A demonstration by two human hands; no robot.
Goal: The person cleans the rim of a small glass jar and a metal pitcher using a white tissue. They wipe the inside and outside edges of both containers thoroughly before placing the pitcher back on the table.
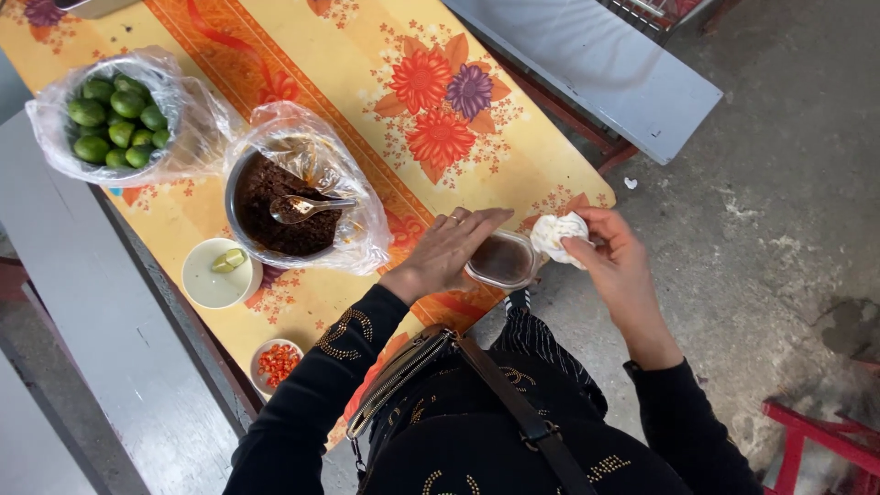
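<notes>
Clear plastic container [501, 260] with dark brown contents sits at the near edge of the floral yellow table [367, 55]. Left hand [446, 254] lies over its left side, fingers spread flat and touching the rim, steadying rather than clamping it. Right hand [612, 259] pinches a crumpled white tissue [557, 236] between thumb and fingers, just beside the container, possibly touching its rim. Further left: metal bowl [240, 183] of brown paste lined with a plastic bag, spoon [307, 207] resting inside; bagged limes [115, 124]; small dish of chopped chilli [276, 363]
</notes>
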